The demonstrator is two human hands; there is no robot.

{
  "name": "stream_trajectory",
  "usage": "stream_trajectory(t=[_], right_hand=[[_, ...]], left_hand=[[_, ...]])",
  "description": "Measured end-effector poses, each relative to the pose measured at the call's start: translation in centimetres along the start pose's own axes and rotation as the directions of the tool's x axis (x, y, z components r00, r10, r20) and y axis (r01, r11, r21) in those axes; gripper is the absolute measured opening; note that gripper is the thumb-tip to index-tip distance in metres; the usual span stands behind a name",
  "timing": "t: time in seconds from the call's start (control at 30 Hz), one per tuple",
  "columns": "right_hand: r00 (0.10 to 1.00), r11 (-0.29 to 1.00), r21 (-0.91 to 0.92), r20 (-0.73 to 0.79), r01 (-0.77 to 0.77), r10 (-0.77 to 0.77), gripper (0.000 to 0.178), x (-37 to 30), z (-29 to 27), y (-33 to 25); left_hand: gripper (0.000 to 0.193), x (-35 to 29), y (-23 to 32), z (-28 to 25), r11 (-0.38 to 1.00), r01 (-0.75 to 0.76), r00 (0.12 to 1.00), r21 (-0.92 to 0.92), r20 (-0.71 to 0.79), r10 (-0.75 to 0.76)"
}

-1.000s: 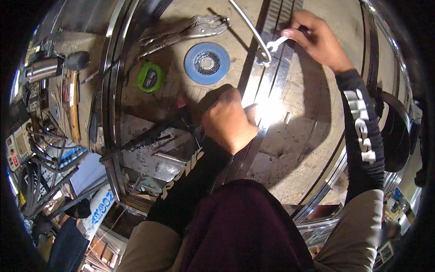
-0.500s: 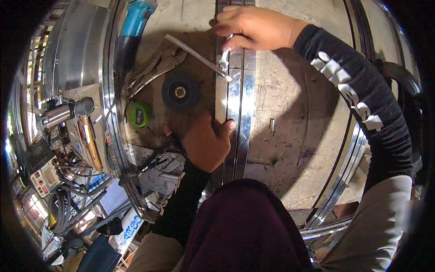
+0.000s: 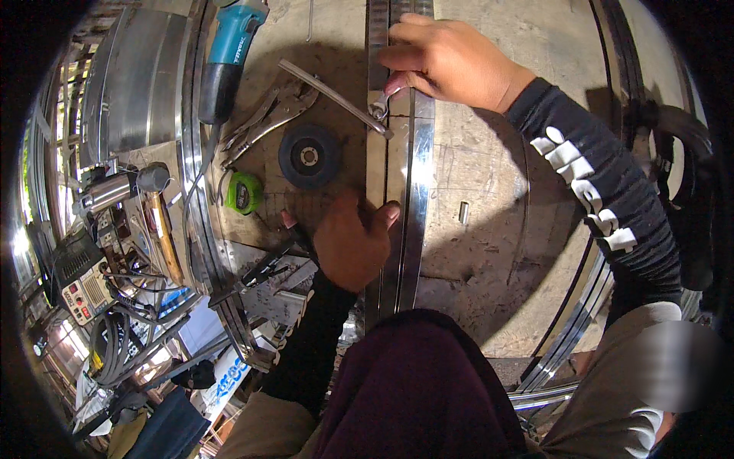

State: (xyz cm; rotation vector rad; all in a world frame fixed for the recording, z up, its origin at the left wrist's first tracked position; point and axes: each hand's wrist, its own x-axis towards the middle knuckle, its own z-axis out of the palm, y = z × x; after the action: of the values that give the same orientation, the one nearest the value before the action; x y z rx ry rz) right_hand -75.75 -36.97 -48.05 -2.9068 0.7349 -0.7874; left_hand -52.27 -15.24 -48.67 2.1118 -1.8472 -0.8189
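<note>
My right hand (image 3: pixel 453 65) is closed over the far part of a long metal rail (image 3: pixel 422 164), with a small shiny wrench (image 3: pixel 380 107) pinched at its fingertips. The wrench's ring end meets a thin flat metal bar (image 3: pixel 325 90) that slants across to the rail's left edge. Nearer to me, my left hand (image 3: pixel 353 243) rests at the rail's left side. Its thumb lies along the rail; the other fingers curl out of sight in shadow. Left of this hand lie a black grinding disc (image 3: pixel 309 157), a green tape measure (image 3: pixel 244 193) and locking pliers (image 3: pixel 271 126).
A teal and black angle grinder (image 3: pixel 229 57) lies at the far left. Beyond a frame bar on the left are a hammer (image 3: pixel 162 229) and a welding machine (image 3: pixel 82 287) with cables. Right of the rail, a short metal pin (image 3: pixel 464 213) lies on the worn board (image 3: pixel 489 168).
My right hand has shifted slightly right and toward me, and the wrench at its fingertips has tilted. My left hand stays at the rail. The whole view has shifted a little.
</note>
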Motion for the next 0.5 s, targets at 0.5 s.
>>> stream_trajectory(t=[0.5], right_hand=[[0.921, 0.924, -0.059, -0.124, -0.377, 0.368, 0.026, -2.5, 0.4, -4.9]], left_hand=[[0.041, 0.3, 0.6, -0.3, 0.987, 0.062, 0.998, -0.151, 0.039, -0.057]])
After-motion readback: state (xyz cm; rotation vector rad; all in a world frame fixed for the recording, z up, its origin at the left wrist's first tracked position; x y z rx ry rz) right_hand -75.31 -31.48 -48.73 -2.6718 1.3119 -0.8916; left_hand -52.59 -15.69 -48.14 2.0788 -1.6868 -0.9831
